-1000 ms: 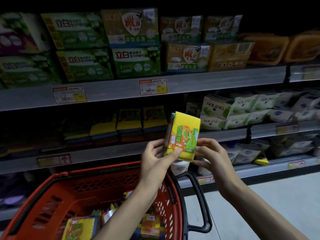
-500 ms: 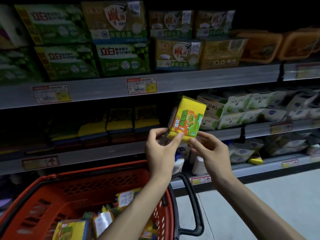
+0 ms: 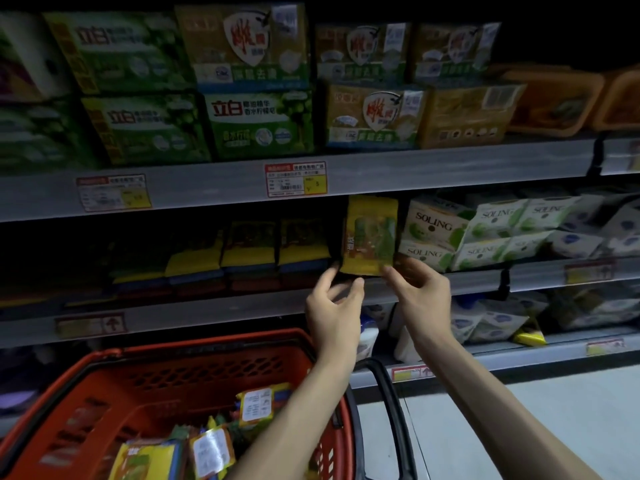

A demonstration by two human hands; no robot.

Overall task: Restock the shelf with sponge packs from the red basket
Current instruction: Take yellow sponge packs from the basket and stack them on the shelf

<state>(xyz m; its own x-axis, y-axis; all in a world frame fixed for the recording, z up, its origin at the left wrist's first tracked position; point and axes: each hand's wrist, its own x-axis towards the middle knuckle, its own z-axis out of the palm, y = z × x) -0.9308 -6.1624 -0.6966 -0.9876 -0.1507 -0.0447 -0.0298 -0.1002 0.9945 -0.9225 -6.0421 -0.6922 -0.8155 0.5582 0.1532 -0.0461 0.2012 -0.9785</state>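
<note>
Head view: the white boxes (image 3: 433,225) at 2 o'clock read SOLING, and the green packs (image 3: 256,123) at 11 o'clock read 立白. The sponge pack (image 3: 370,233), yellow with green and orange print, now stands upright in the shelf (image 3: 207,308) gap at centre, higher than half a second ago. The left hand (image 3: 334,306) and right hand (image 3: 420,292) pinch its lower corners. The red basket (image 3: 207,344) sits at 7 o'clock.

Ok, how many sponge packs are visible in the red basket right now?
3 show in the red basket: a label-up pack by the left forearm, another label-up pack nearer the camera, a yellow pack leftmost. Others may be hidden underneath.
</note>
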